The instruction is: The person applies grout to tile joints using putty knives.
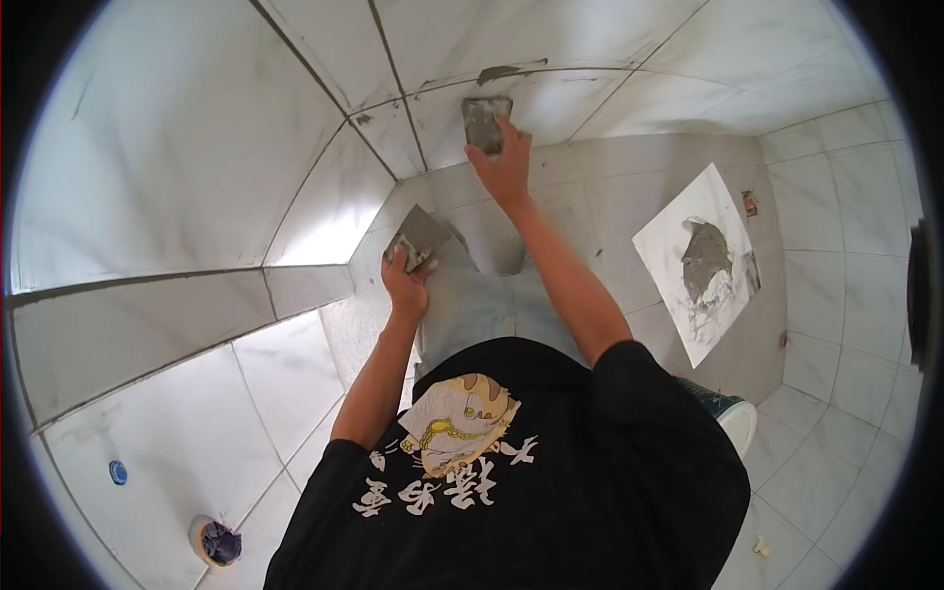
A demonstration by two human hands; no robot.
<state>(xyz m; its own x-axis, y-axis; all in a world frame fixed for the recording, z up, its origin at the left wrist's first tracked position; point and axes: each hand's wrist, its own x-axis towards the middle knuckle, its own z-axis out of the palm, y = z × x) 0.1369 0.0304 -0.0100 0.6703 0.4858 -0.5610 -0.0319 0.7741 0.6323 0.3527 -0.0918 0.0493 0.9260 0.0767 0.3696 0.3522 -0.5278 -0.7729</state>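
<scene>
My right hand grips a flat, grey-smeared float against the lower part of the tiled wall. Just above the float, a dark smear of grout lies along a tile joint. Lower and to the left, my left hand holds a grey square plate by its near edge, over the floor by my legs. The plate's surface carries grey paste. The fingers of both hands are closed round what they hold, and the two tools are apart.
A white board with a heap of grey paste lies on the floor at the right. Near my right side stands a bucket. At the lower left are a pipe opening stuffed with dark material and a blue round cap.
</scene>
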